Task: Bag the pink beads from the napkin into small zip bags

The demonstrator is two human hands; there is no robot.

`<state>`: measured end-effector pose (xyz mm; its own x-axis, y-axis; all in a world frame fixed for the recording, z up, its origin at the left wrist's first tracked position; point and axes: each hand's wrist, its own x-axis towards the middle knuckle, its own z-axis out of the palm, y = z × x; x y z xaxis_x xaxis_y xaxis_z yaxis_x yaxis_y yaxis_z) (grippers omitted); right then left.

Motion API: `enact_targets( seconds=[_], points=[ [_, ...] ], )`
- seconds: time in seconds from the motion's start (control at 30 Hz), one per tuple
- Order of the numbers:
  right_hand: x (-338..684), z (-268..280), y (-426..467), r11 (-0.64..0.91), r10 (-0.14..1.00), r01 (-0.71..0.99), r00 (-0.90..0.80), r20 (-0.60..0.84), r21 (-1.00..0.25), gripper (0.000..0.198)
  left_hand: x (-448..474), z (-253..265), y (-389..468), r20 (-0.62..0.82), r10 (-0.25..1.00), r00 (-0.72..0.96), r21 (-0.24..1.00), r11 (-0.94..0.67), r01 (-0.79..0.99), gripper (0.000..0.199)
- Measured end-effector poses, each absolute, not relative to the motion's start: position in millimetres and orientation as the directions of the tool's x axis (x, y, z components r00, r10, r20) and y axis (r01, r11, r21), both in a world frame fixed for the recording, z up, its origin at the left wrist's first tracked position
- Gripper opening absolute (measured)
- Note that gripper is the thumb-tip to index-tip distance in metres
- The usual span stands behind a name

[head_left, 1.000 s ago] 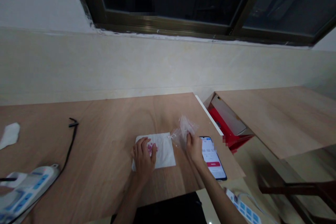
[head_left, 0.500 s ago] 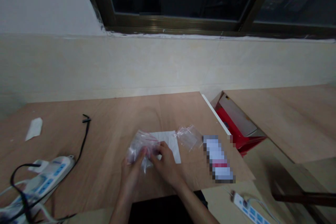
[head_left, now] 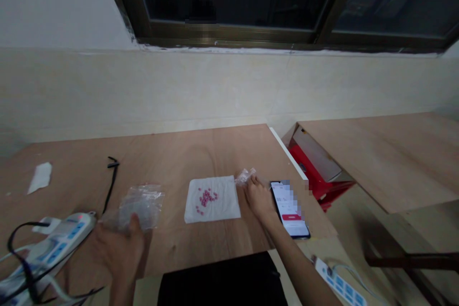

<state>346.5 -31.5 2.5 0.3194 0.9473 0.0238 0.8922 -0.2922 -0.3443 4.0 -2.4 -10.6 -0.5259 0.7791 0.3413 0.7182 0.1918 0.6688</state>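
Observation:
On the table, small pinkish-red beads (head_left: 207,197) lie in a loose cluster on a white napkin (head_left: 227,203). Left of it, a clear zip bag (head_left: 152,203) rests flat on the wood. My left hand (head_left: 120,248), slightly blurred, is at that bag's near left side, thumb apart from the fingers and overlapping its edge. Beyond the napkin's right edge, my right hand (head_left: 261,199) has its fingers curled down on another crumpled clear plastic bag (head_left: 245,176). The fingertips there are partly hidden.
A phone (head_left: 292,217) with a lit screen lies right of my right arm. At the left are a power strip (head_left: 68,236) with cables, a black cable end (head_left: 113,164) and a white paper scrap (head_left: 40,177). A red box (head_left: 315,172) sits in the gap between tables.
My hands have moved apart from over the napkin. The left went left, where the zip bag now lies; the right went to the bag at right. The beads on the napkin are now visible.

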Motion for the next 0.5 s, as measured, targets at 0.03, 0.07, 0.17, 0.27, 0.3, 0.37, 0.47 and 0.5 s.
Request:
enact_targets(
  seconds=[0.03, 0.07, 0.17, 0.27, 0.3, 0.37, 0.47, 0.5],
  points=[
    [344.9, 2.8, -30.5, -0.296, 0.949, 0.903, 0.316, 0.016, -0.313, 0.039, 8.9, -12.8, -9.2, 0.384, 0.752, -0.535, 0.651, 0.19, 0.735, 0.088],
    [343.9, 3.4, -29.4, -0.301, 0.948, 0.91, 0.317, 0.013, -0.284, 0.041, 14.8, -13.7, -16.4, 0.429, 0.729, -0.534, 0.636, 0.177, 0.752, 0.086],
    [345.3, 7.3, -26.5, -0.334, 0.938, 0.917, 0.347, 0.02, -0.216, 0.041, 34.6, -10.2, -36.5, 0.575, 0.683, -0.45, 0.584, 0.043, 0.811, 0.076],
    [348.6, 16.8, -28.1, -0.359, 0.926, 0.913, 0.375, 0.051, -0.195, 0.031, 53.0, -5.7, -48.0, 0.691, 0.636, -0.343, 0.522, -0.11, 0.846, 0.07],
    [348.4, 21.4, -30.1, -0.355, 0.924, 0.913, 0.375, 0.071, -0.201, 0.029, 57.7, -5.7, -48.9, 0.706, 0.63, -0.323, 0.509, -0.135, 0.85, 0.07],
    [344.2, 31.4, -35.1, -0.318, 0.928, 0.92, 0.351, 0.123, -0.23, 0.03, 63.1, -8.7, -46.4, 0.69, 0.655, -0.307, 0.497, -0.122, 0.859, 0.066],
    [325.9, 43.6, -37.9, -0.207, 0.94, 0.932, 0.274, 0.203, -0.299, 0.035, 58.0, -18.2, -36.0, 0.556, 0.779, -0.289, 0.477, -0.014, 0.879, 0.054],
    [315.6, 45.7, -36.1, -0.16, 0.945, 0.932, 0.239, 0.222, -0.324, 0.037, 53.0, -21.3, -32.8, 0.525, 0.799, -0.292, 0.476, 0.009, 0.88, 0.052]
  ],
)
